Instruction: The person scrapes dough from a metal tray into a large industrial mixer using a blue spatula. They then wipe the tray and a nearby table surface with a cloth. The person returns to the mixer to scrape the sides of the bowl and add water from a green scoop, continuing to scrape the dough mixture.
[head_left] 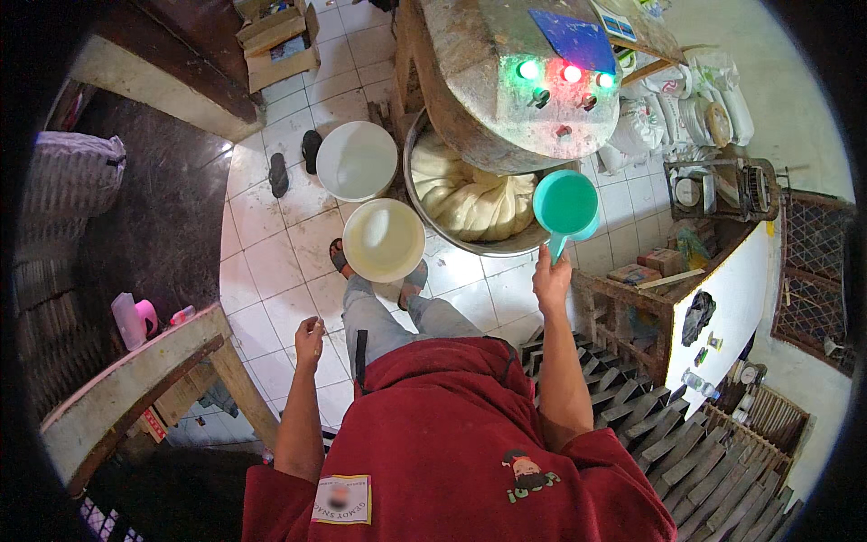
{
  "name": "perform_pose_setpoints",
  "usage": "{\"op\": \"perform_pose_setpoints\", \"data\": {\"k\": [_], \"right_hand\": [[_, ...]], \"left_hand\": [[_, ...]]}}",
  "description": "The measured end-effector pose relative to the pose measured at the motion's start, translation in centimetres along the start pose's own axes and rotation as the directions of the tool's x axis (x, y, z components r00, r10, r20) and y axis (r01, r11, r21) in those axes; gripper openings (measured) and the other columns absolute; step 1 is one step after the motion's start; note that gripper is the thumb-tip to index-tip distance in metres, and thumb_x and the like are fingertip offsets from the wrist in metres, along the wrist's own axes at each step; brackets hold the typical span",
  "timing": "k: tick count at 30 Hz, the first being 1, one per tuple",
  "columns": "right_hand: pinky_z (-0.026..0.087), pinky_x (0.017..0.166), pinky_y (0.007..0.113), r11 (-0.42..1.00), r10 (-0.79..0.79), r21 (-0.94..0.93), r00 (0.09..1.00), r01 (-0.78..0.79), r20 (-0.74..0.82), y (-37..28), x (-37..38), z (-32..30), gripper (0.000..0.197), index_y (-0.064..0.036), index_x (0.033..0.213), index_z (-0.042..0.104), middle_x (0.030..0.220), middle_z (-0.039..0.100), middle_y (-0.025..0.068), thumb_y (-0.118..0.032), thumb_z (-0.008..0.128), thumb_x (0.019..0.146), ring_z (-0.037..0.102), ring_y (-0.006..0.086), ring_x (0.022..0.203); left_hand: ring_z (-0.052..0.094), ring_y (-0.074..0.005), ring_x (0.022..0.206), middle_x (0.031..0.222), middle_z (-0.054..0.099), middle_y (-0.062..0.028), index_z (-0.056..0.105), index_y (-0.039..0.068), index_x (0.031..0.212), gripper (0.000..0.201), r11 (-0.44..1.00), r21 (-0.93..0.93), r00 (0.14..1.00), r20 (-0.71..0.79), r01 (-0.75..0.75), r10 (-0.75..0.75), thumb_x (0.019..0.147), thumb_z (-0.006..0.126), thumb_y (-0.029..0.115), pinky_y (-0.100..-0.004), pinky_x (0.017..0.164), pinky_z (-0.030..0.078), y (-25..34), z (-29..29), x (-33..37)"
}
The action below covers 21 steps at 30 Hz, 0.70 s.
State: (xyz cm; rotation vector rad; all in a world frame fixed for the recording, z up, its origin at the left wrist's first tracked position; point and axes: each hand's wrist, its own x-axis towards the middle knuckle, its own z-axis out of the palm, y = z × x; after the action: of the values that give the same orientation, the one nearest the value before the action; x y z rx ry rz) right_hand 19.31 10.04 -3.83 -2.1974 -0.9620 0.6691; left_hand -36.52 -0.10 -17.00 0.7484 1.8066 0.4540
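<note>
My right hand (552,284) is closed around the handle of a green plastic water dipper (566,202). The dipper is over the right rim of a large round metal mixing bowl (495,247), its round open top facing up. Thick folds of pale dough (470,200) fill the bowl under the mixer. At my left side, my left hand (309,343) hangs low over the floor, fingers curled in, with nothing visible in it. A bucket (384,240) with pale liquid stands at my feet, and a white bucket (357,161) sits just beyond it.
The mixer housing (506,81) with lit green and red lamps looms above the bowl. To the right stands a wooden table (650,289) beside stacked dark metal bars (668,452). A wooden-edged counter (144,388) is at my left. Dark sandals (279,175) lie on the tiles.
</note>
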Motion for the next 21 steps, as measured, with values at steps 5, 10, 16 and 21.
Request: {"op": "perform_pose_setpoints", "data": {"k": [5, 10, 16, 21], "right_hand": [[0.045, 0.064, 0.043, 0.999, 0.036, -0.009, 0.999, -0.036, -0.038, -0.7, 0.1, -0.7, 0.035, 0.0056, 0.098, 0.055, 0.074, 0.060, 0.0188, -0.029, 0.058, 0.100, 0.059, 0.0325, 0.069], [0.033, 0.036, 0.029, 0.990, -0.138, -0.027, 0.987, 0.136, -0.087, 2.3, 0.9, 0.5, 0.025, -0.0058, 0.090, 0.050, 0.056, 0.046, -0.0030, -0.027, 0.058, 0.102, 0.043, 0.0086, 0.040], [0.046, 0.068, 0.043, 0.999, 0.013, 0.030, 1.000, -0.013, 0.016, -0.3, -1.0, 1.0, 0.033, 0.0058, 0.099, 0.055, 0.078, 0.062, 0.0201, -0.027, 0.058, 0.100, 0.061, 0.0333, 0.073], [0.048, 0.073, 0.049, 0.999, 0.043, -0.003, 0.999, -0.043, -0.029, -0.7, -0.4, -0.7, 0.036, 0.0081, 0.099, 0.056, 0.083, 0.064, 0.0269, -0.028, 0.058, 0.100, 0.064, 0.0415, 0.079]], "left_hand": [[0.066, -0.0247, 0.099, 0.116, 0.066, -0.0153, 0.057, 0.000, 0.131, 0.053, 0.999, 0.010, 0.999, -0.005, 0.049, -0.049, 0.096, 0.063, 0.040, -0.0365, 0.077, 0.052, -1.0, -0.3, -0.3], [0.066, -0.0229, 0.095, 0.110, 0.066, -0.0140, 0.058, -0.002, 0.127, 0.049, 0.999, -0.034, 0.999, -0.017, 0.033, -0.034, 0.096, 0.064, 0.036, -0.0352, 0.078, 0.052, -0.8, 0.4, 0.1], [0.065, -0.0203, 0.087, 0.099, 0.067, -0.0137, 0.062, -0.007, 0.118, 0.042, 0.998, -0.054, 0.998, -0.069, -0.011, 0.007, 0.095, 0.066, 0.029, -0.0339, 0.081, 0.053, 2.1, 0.6, -0.7], [0.066, -0.0209, 0.087, 0.101, 0.067, -0.0150, 0.062, -0.008, 0.118, 0.044, 1.000, -0.031, 0.997, -0.078, -0.004, 0.001, 0.095, 0.066, 0.029, -0.0342, 0.081, 0.054, 2.1, 0.1, -0.6]]}}
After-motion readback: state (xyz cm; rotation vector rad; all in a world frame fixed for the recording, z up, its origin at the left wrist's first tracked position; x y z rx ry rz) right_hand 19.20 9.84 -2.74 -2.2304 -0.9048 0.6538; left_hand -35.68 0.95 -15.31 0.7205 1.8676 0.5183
